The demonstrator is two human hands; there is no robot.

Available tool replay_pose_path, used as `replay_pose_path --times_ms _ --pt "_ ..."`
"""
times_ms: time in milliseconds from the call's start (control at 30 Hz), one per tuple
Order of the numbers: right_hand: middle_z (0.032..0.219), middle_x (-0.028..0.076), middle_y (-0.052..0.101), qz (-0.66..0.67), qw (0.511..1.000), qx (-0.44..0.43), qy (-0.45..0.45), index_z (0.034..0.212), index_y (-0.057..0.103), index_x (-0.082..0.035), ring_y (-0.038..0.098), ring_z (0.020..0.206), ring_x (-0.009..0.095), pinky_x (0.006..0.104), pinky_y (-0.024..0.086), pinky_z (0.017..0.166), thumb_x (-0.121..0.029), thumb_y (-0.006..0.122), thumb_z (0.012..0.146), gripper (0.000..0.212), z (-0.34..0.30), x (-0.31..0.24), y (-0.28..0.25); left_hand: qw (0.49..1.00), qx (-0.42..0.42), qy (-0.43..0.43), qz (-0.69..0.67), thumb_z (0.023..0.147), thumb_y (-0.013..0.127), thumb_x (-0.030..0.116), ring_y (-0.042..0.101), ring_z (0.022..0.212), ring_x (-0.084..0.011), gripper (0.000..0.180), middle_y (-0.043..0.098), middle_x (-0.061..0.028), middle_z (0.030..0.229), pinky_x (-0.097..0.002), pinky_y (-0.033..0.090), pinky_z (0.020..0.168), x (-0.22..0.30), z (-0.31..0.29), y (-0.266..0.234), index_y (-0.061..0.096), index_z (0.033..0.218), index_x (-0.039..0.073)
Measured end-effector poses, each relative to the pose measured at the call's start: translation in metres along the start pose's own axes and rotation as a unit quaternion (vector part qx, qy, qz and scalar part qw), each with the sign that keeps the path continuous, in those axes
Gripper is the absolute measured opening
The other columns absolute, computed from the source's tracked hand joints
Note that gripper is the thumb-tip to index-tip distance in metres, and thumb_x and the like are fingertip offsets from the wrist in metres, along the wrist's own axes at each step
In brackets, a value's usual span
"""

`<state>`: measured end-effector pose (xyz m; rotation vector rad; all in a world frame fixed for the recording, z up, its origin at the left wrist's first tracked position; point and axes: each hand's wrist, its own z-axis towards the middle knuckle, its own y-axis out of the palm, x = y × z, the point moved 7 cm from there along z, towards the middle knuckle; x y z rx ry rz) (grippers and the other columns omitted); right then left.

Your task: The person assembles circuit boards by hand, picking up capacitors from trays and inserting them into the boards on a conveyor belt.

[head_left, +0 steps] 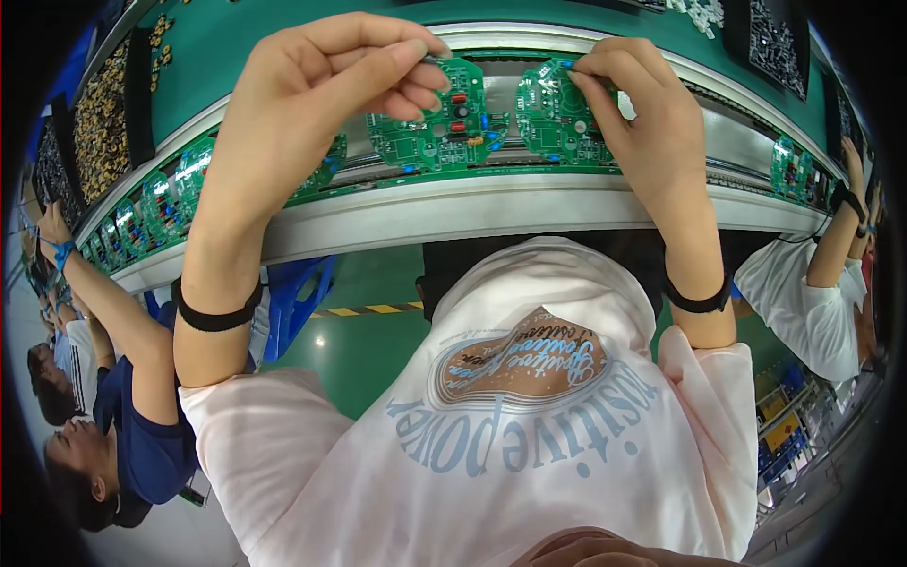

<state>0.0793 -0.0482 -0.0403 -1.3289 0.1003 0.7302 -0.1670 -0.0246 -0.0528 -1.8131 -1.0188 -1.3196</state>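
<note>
Two green circuit boards lie side by side on the conveyor rails in front of me. The left circuit board carries red, blue and black parts; the right circuit board has fewer parts showing. My left hand hovers over the left board's upper left, thumb and forefinger pinched on a small dark electronic component. At the upper edge of the right board, my right hand has thumb and forefinger closed together; whatever is between them is too small to make out, beside a blue part.
A pale metal rail edges the line on my side. More boards sit along it to the left, another board to the right. Bins of brass-coloured parts and dark pins flank the green bench. Co-workers sit on both sides.
</note>
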Motion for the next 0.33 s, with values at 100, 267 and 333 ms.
replay_pose_path --times_ms 100,267,333 --pt "0.107 0.008 0.071 -0.052 0.998 -0.024 -0.034 0.107 0.072 -0.004 0.070 0.089 0.018 0.0313 0.055 0.078 -0.007 0.075 0.092 0.016 0.000 -0.009 -0.007 1.000 -0.012 0.009 0.000 0.104 0.064 0.012 0.072 0.091 -0.0122 0.025 0.077 -0.0087 0.102 -0.0233 0.057 0.081 -0.003 0.001 -0.001 0.070 0.124 -0.002" --pt "0.115 0.008 0.073 -0.072 0.993 -0.066 -0.074 0.116 0.073 -0.007 0.072 0.094 0.021 0.0344 0.055 0.084 -0.009 0.072 0.095 0.022 0.028 0.005 -0.043 0.996 -0.017 0.043 0.074 0.103 0.065 0.009 0.073 0.095 -0.0135 0.025 0.077 -0.0102 0.105 -0.0244 0.057 0.085 -0.006 -0.004 -0.006 0.071 0.125 0.000" --pt "0.117 0.008 0.073 -0.090 0.991 -0.060 -0.076 0.120 0.073 -0.008 0.072 0.096 0.022 0.0350 0.056 0.086 -0.008 0.070 0.096 0.024 0.036 0.016 -0.058 0.991 -0.026 0.065 0.113 0.103 0.064 0.008 0.073 0.096 -0.0143 0.026 0.077 -0.0111 0.106 -0.0250 0.057 0.087 -0.004 0.000 -0.005 0.070 0.127 0.000"
